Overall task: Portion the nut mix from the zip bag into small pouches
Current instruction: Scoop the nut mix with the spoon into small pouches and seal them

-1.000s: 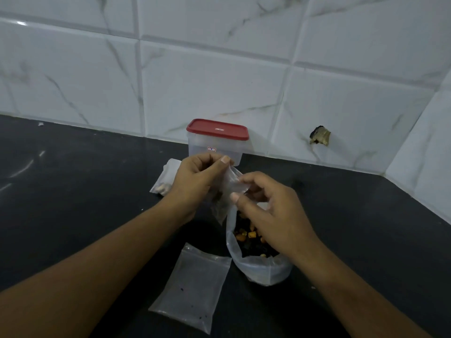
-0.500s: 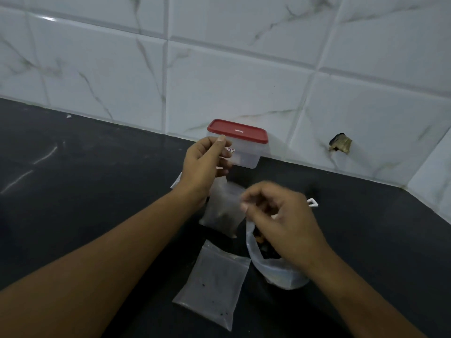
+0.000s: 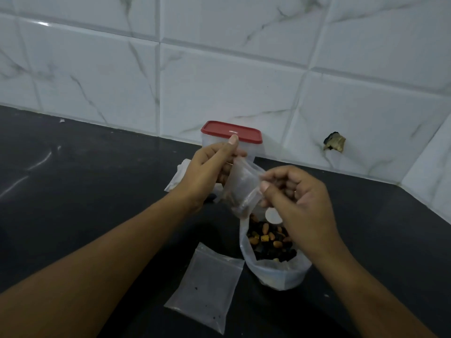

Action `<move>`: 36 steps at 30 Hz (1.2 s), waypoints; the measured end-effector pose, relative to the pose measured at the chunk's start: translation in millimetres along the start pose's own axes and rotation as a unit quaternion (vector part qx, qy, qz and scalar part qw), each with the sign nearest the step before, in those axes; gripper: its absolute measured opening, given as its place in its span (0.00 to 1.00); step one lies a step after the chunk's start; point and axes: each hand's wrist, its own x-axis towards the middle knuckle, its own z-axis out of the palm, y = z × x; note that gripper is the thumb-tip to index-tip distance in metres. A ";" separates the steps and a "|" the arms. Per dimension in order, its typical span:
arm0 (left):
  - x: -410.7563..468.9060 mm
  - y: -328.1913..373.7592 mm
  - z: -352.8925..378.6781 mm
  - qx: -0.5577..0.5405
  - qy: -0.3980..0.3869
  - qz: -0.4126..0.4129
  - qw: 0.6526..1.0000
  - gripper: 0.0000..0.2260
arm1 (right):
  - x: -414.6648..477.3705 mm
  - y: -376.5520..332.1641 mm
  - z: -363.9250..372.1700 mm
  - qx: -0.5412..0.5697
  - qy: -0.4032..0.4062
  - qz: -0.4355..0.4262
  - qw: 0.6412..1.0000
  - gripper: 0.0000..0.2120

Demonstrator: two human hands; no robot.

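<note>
Nut mix lies in the open zip bag just below the right hand. Its curled fingers and the left hand each pinch the small pouch.

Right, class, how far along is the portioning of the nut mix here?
Done: little provable; a rear pouch lies half hidden behind the left hand, contents unclear. In hand: the left hand and right hand pinch a small pouch above the zip bag. Left: the zip bag holds plenty of mix, and a flat pouch on the counter looks almost empty.
</note>
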 end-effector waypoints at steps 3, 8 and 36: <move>-7.3 0.9 5.2 0.039 -0.062 0.009 0.997 0.21 | 2.5 0.2 -6.0 0.030 0.022 0.022 0.999 0.07; -5.6 -3.7 6.9 0.001 -0.045 -0.003 0.999 0.08 | 4.5 2.0 -9.4 0.058 0.040 0.063 0.996 0.15; -10.9 -4.7 16.8 -0.042 -0.040 -0.033 0.998 0.03 | 8.3 16.0 -17.9 0.083 0.030 0.108 0.990 0.02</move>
